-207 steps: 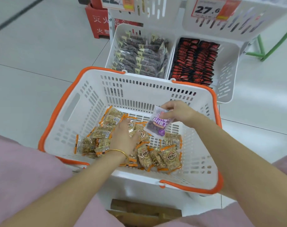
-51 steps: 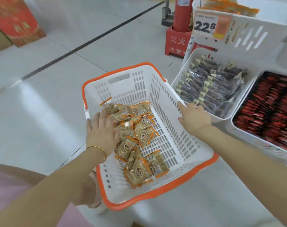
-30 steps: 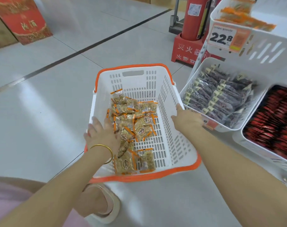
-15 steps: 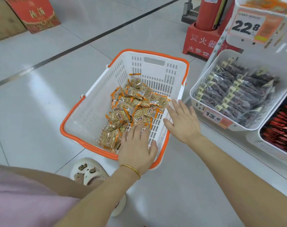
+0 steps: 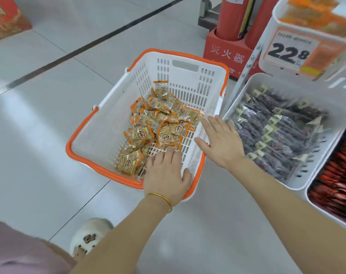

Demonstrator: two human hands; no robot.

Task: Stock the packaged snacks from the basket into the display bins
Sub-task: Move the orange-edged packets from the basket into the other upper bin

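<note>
Snacks [image 5: 158,131]: clear packs with orange edges, heaped along the right half of the basket [image 5: 80,127], none binned in this shot. Each has a round logo, but the print is too small to read. The basket sits on the floor, its right wall just beside the low bin [image 5: 253,81], probably to keep the carry short. Your left hand [image 5: 166,175] lies over the near right corner with the fingers straight and reaching in to the nearest packs and the thumb by the orange rim; it grips nothing. Your right hand [image 5: 220,139] is spread flat on the right wall, also empty. Reads as squaring the basket up before you grab, not a pick yet. The low bin holds dark purple packs [image 5: 277,131] with pale tabs, text unreadable. Right of it is a bin of red packs [image 5: 338,175]. The top bin [image 5: 342,76] holds orange packs that look like a match for yours, so that's the likely target; they're blurred, so check. Its tag [image 5: 288,53] reads 22.8, small print illegible. Far side: an extinguisher [image 5: 233,16] in a red stand [image 5: 227,54] marked 灭火器. Next: scoop a handful with the left and lift it clear of the low bin to the top one.
</note>
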